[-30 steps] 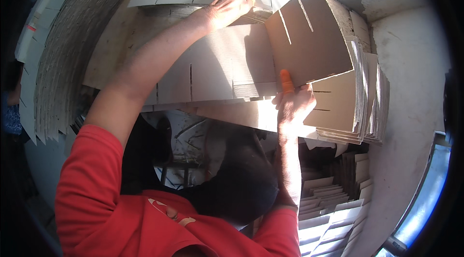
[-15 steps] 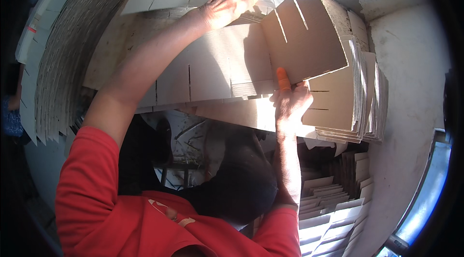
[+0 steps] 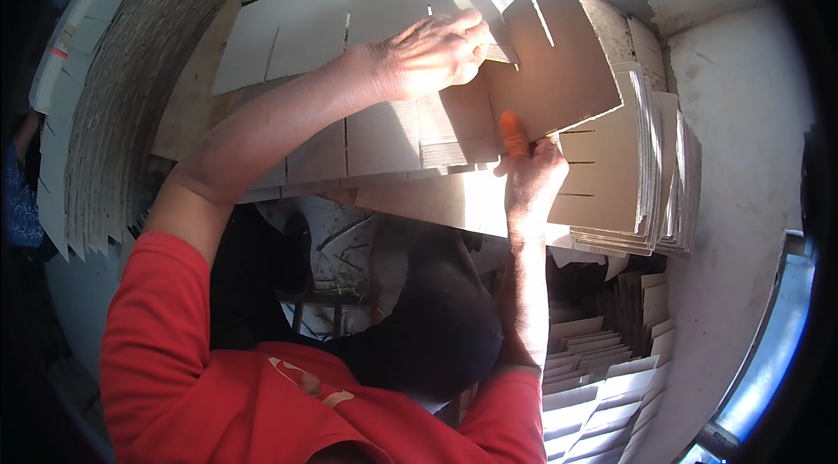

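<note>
My left hand (image 3: 436, 52) is closed on the near right part of a pale slotted cardboard strip (image 3: 305, 27), which slants over the work surface. Below it lies another slotted cardboard sheet (image 3: 384, 139), flat, its slots facing me. A brown slotted cardboard panel (image 3: 563, 67) stands tilted up at the right. My right hand (image 3: 534, 180) grips the lower edge of this panel, with an orange finger cover (image 3: 512, 132) on one finger. The strip's right end meets the panel near its slots; whether they interlock is hard to tell behind my left fingers.
A tall stack of cardboard strips (image 3: 144, 54) rises at the left. Stacked slotted panels (image 3: 611, 158) sit at the right, beside a pale wall (image 3: 733, 141). Assembled-looking cardboard dividers (image 3: 602, 403) lie lower right. At the far left edge, part of another person (image 3: 24, 193) shows.
My left hand has come nearer and slightly right, bringing the pale strip over the flat sheet and up to the brown panel. My right hand has hardly moved.
</note>
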Demonstrator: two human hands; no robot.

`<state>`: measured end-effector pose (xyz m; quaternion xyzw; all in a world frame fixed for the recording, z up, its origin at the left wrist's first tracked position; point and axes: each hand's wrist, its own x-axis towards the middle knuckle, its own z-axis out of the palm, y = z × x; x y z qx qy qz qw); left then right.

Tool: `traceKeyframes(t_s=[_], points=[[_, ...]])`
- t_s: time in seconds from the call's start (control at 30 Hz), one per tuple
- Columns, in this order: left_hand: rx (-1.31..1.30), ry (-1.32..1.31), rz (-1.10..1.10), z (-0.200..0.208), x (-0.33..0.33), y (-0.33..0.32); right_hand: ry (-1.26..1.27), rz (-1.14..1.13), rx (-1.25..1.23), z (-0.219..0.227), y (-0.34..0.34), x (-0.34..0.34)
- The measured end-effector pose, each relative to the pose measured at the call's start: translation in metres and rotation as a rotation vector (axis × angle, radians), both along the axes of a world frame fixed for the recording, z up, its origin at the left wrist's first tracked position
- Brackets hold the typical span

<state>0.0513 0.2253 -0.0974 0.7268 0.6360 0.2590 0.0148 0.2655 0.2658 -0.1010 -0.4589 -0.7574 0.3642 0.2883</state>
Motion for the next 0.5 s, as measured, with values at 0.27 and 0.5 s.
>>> traceKeyframes(t_s=[0.27, 0.5], points=[[0.204, 0.259, -0.166, -0.007, 0.006, -0.003, 0.385, -0.095, 0.052, 0.033, -0.005, 0.0], [0.476, 0.712, -0.253, 0.005, 0.06, -0.044, 0.413, -0.108, 0.059, 0.033, -0.001, -0.003]])
